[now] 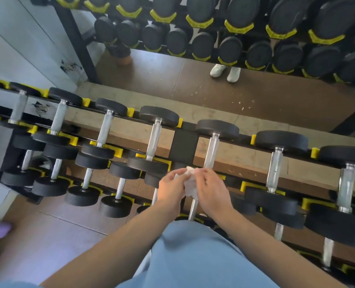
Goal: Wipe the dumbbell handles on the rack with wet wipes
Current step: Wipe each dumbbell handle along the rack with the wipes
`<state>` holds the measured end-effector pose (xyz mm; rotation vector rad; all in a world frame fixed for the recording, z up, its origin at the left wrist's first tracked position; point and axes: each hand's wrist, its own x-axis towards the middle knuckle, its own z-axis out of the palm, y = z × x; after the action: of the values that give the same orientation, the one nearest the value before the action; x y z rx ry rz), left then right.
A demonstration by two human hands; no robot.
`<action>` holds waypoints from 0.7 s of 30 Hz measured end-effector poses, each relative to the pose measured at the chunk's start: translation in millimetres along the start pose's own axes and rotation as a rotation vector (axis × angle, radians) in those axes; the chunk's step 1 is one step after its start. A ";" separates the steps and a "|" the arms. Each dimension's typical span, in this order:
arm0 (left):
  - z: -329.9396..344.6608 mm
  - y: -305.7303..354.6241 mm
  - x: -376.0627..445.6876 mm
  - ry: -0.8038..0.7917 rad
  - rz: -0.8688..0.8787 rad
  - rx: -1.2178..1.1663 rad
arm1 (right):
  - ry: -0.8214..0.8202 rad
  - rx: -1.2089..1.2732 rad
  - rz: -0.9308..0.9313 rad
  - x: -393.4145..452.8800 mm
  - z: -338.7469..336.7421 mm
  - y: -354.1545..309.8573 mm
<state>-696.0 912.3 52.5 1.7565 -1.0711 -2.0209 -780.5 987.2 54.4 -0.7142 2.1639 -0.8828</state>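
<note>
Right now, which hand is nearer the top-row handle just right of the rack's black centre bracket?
Right. The right hand sits directly below that handle, almost in line with it; the left hand is further left. Both hold the wet wipe.

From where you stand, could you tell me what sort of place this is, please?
Most likely a gym's free-weights area: a tiered rack with yellow cradles holds rows of black dumbbells, and a wall mirror reflects them.

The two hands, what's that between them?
In the head view, a crumpled white wet wipe lies between the left hand and the right hand; both pinch it, above the dumbbell rack.
</note>
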 end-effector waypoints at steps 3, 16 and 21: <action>-0.9 1.3 -4.9 -0.039 -0.015 -0.086 | -0.156 -0.071 -0.096 -1.7 -13.4 2.3; 16.5 9.8 -12.8 -0.095 -0.011 -0.170 | -0.015 0.520 -0.112 0.2 -55.7 44.0; 21.4 3.9 -19.7 -0.158 -0.053 -0.262 | -0.139 0.270 -0.009 12.6 -64.9 50.7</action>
<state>-712.4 929.5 69.7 1.5298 -0.7649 -2.2458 -848.6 1034.4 46.2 -0.6303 1.8755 -1.0725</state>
